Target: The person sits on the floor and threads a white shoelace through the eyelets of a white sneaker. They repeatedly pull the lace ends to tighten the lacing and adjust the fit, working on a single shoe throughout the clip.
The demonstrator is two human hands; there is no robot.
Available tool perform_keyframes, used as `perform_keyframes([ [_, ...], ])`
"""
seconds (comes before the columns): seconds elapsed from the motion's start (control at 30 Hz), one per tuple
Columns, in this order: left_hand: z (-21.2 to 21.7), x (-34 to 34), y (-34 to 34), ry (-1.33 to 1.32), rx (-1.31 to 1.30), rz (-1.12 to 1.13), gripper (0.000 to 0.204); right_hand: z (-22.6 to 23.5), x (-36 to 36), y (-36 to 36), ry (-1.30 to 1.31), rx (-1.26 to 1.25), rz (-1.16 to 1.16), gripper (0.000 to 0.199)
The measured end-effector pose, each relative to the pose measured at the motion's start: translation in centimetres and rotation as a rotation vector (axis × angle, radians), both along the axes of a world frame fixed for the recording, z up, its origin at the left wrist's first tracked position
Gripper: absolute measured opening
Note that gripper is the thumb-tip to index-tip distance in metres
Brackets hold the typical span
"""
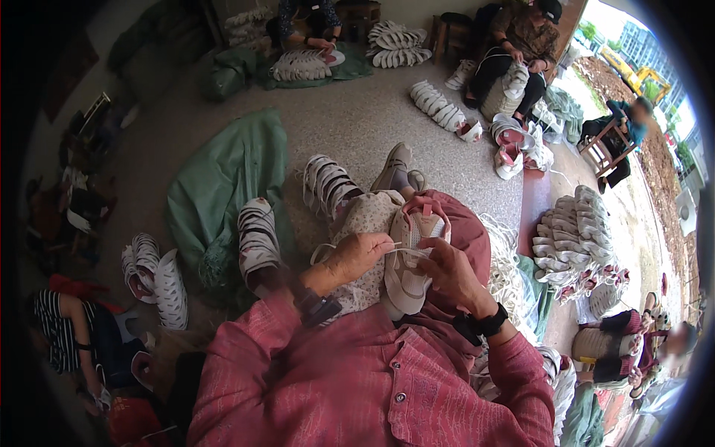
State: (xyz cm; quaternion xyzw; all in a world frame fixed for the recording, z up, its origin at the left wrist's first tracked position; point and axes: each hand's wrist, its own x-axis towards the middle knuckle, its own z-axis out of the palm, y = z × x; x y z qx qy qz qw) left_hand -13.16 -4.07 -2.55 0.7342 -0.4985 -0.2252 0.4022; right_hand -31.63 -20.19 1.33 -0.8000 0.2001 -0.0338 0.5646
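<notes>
A beige and white sneaker [407, 287] with a pink lining lies on my lap, its pink collar away from me and its toe toward my body. Over its front, my left hand [356, 257] pinches a white shoelace [396, 246] between thumb and fingertips. My right hand [451, 273] is closed at the shoe's right side, its fingertips on the lace by the eyelets. A loose lace end hangs left of my left hand. Under the shoe are a floral cloth [372, 216] and a dark red cloth [465, 223]. The exact lace holes are too small to make out.
A green sack [231, 186] lies on the floor ahead to the left. Nested rows of shoes [257, 235] stand beside my legs, with a big pile [577, 235] at right. White laces [506, 253] are heaped by my right side. Several people sit around, some handling shoes.
</notes>
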Motion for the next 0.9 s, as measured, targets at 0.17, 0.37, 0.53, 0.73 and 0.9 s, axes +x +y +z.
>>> perform_keyframes([
  [0.17,-0.2,-0.8,0.0,-0.260,-0.068,-0.054,0.019,-2.0,0.3,0.1,-0.117,-0.184,0.128,0.018],
  [0.37,-0.4,-1.9,-0.4,-0.328,-0.062,-0.018,0.020,0.8,0.1,2.0,0.030,-0.024,0.006,0.024],
  [0.53,-0.6,-1.8,-0.8,-0.321,-0.018,-0.020,0.019,0.6,0.1,2.8,0.009,0.104,-0.028,0.036],
  [0.73,0.6,-2.8,-1.9,-0.275,0.053,0.090,0.023,-0.1,-0.2,3.0,-0.013,0.001,-0.010,0.041],
  [0.9,-0.4,-3.9,-3.1,-0.321,-0.016,0.111,0.022,0.5,-0.9,3.0,-0.067,0.346,0.022,0.044],
])
